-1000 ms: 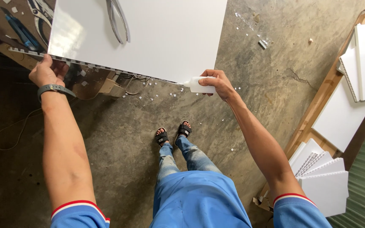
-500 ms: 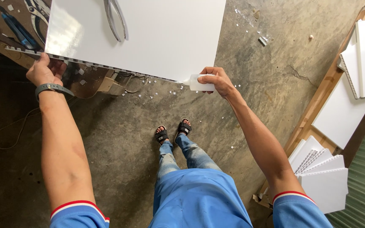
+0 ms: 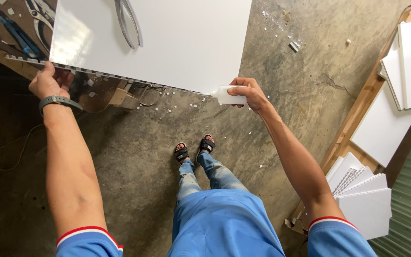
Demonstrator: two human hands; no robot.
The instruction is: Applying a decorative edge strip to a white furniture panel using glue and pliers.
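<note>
Both arms reach forward, nearly straight. The left hand (image 3: 48,83) grips the near left corner of the white panel (image 3: 167,43). The right hand (image 3: 247,93) is clenched around a small white bottle (image 3: 228,95), whose tip touches the panel's near edge at its right corner, above the concrete floor (image 3: 139,157).

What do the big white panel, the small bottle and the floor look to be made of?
The panel looks like hollow plastic board, glossy white: its near edge shows a row of open cells. The bottle in the right hand seems soft white plastic, matte. The floor looks like bare concrete, grey, mottled and cracked.
</note>
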